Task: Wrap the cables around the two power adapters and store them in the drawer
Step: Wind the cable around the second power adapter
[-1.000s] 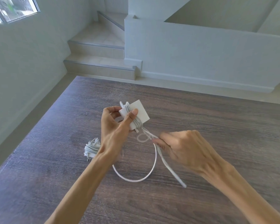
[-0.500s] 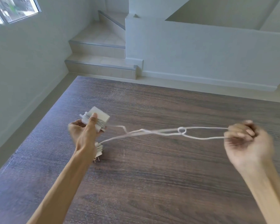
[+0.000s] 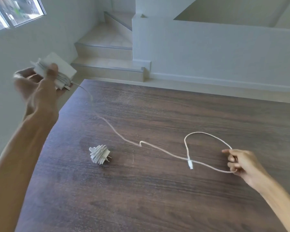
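— Where is the square white plastic power adapter?

— Up in the left hand, raised past the left edge of the dark wood-grain table. The thumb presses across the turns of cable wound on it, with the fingers curled underneath. That part is blurred, so finer detail is lost.

— And the thin white cable?

— It hangs from the adapter, trails down onto the tabletop and runs to the right, with a small kink midway. Near the right hand it forms a loop that crosses over itself; the connector end lies just below the crossing.

— Does the right hand have hold of it?

— Yes, its curled fingers pinch the loop's far side, low over the table.

— The second one?

— A small white wall adapter with cable wrapped round it lies on the table between the two hands, prongs pointing right, touched by neither.
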